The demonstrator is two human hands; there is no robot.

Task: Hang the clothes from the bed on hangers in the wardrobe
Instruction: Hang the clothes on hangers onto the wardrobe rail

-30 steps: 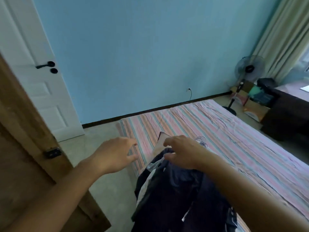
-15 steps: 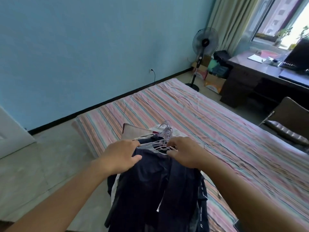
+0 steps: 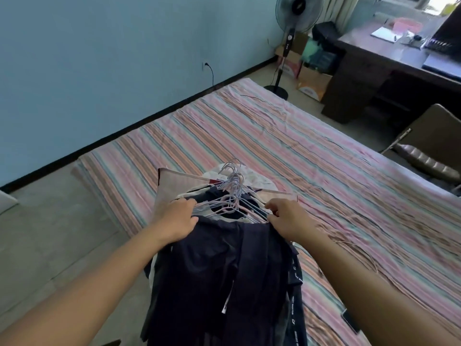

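Both hands (image 3: 178, 221) on hangers (image 3: 230, 196) atop dark clothes (image 3: 224, 270)

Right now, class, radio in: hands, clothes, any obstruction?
Left hand and right hand both gripping the hanger bundle. Dark clothes piled on striped bed. Nothing obstructing.

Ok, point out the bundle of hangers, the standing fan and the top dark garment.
bundle of hangers (image 3: 233, 193): head view, on the clustered wire hooks.
standing fan (image 3: 296, 8): head view, on its round grille.
top dark garment (image 3: 214, 265): head view, on its upper front panel.

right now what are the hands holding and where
Left hand and right hand each grip the top dark garment at its shoulders, below the hangers.
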